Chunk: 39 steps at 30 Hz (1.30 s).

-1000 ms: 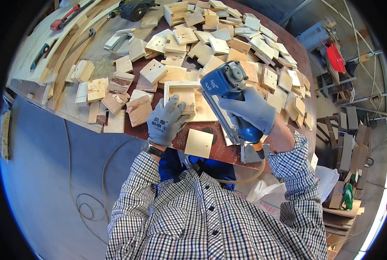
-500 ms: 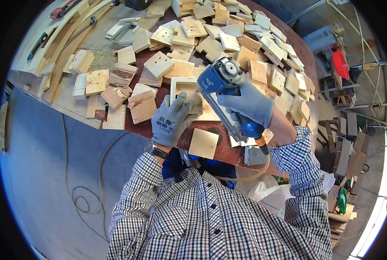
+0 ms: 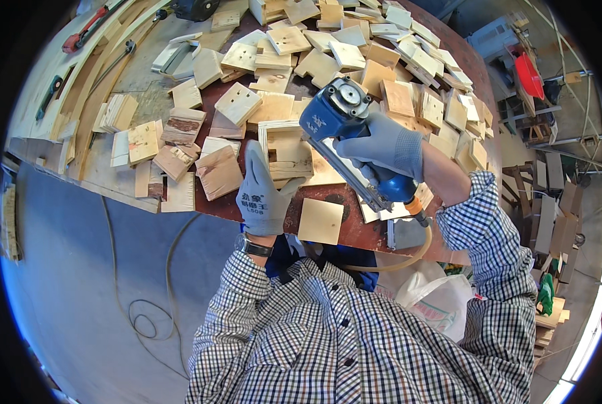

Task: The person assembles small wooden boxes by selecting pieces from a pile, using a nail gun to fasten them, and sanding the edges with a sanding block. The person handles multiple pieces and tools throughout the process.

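Blue air nailer with a long, straight, silvery magazine [image 3: 338,121]: I have it in my grey-gloved right hand [image 3: 388,148], above the dark red tabletop [image 3: 361,236], just right of an open-topped, rectangular pale wooden box [image 3: 279,124] with layered edges. Inside the box's walls I see bare wood, with a dark patch beside the left wall. Another container, a crumpled white plastic bag [image 3: 439,303], sits below the table edge to my right; I cannot tell what it holds. The nailer's bulky head points away from me and to my left, overlapping the box's right side in this view, so whether the nose touches wood I cannot tell. Its magazine's long axis slants from the head back toward me and to my right, and a pale yellowish flexible hose [image 3: 388,266] curves from the handle's end below the table edge. My right fingers are wrapped closed around the handle, the forearm reaching up from the right. My grey-gloved left hand [image 3: 264,202] is spread, its fingers straight and pointing away from me along the box's left side, its thumb out along the near edge; I cannot tell how firmly it presses. Just nearer me lies a flat, square, pale wooden piece [image 3: 320,221].
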Motion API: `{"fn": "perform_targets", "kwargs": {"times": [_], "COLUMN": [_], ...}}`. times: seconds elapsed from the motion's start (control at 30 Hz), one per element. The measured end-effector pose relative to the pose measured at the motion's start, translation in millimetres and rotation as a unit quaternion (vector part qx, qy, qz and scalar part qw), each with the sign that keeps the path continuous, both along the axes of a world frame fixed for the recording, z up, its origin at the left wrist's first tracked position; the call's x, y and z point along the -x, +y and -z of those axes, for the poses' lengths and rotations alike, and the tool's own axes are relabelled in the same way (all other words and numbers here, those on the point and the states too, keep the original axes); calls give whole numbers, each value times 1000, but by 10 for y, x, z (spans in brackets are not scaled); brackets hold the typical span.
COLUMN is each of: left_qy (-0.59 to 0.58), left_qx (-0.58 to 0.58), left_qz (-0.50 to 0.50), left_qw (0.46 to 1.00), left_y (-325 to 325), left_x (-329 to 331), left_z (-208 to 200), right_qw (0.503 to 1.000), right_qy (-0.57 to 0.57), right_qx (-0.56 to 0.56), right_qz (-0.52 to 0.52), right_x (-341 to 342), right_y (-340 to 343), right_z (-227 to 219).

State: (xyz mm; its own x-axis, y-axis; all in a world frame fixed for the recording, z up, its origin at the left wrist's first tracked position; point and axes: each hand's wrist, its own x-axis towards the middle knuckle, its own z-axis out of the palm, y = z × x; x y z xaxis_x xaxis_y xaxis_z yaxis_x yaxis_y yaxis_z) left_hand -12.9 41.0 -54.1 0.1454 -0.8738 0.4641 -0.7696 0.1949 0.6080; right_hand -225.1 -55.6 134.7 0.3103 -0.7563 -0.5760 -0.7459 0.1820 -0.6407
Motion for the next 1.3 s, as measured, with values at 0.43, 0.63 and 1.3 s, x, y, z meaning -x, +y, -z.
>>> {"fn": "perform_targets", "kwargs": {"times": [0.43,0.63,1.3], "left_qy": [21,22,31], "left_qx": [-3,20,5], "left_qz": [16,16,-12], "left_qw": [1000,999,999], "left_y": [47,7,-10], "left_x": [-15,-16,-12], "left_z": [14,55,55], "right_qw": [999,999,994], "right_qy": [10,19,37], "right_qx": [-35,-28,20], "right_qz": [3,4,-103], "right_x": [13,-10,-403], "right_y": [-24,-23,402], "right_z": [-22,-35,2]}}
